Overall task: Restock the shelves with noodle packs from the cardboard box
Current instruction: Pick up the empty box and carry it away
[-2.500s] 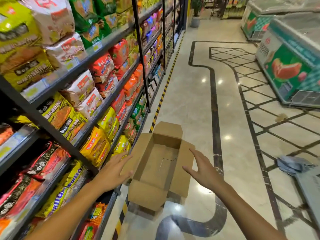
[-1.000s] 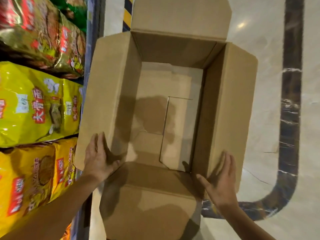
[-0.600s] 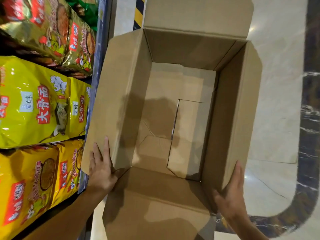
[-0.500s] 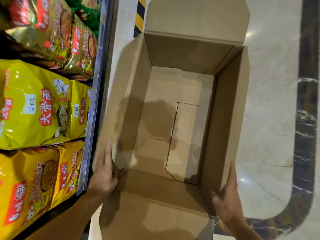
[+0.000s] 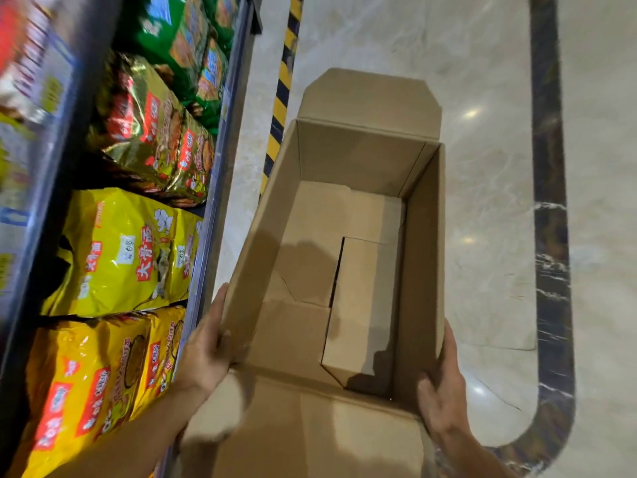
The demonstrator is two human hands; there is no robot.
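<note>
bright indoor light from above makes small glare spots on the glossy floor (image 5: 482, 81) at the right. shelf packs (image 5: 31, 63) at upper left are motion-blurred. soft shadows lie inside the cardboard box (image 5: 365, 160).

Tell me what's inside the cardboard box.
Nothing: the cardboard box shows only its bare folded bottom flaps, no noodle packs. The near inner wall, below the front flap, is out of sight.

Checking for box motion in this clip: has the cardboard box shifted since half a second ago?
Yes. The cardboard box has moved right, away from the shelf edge, exposing more floor between them.
</note>
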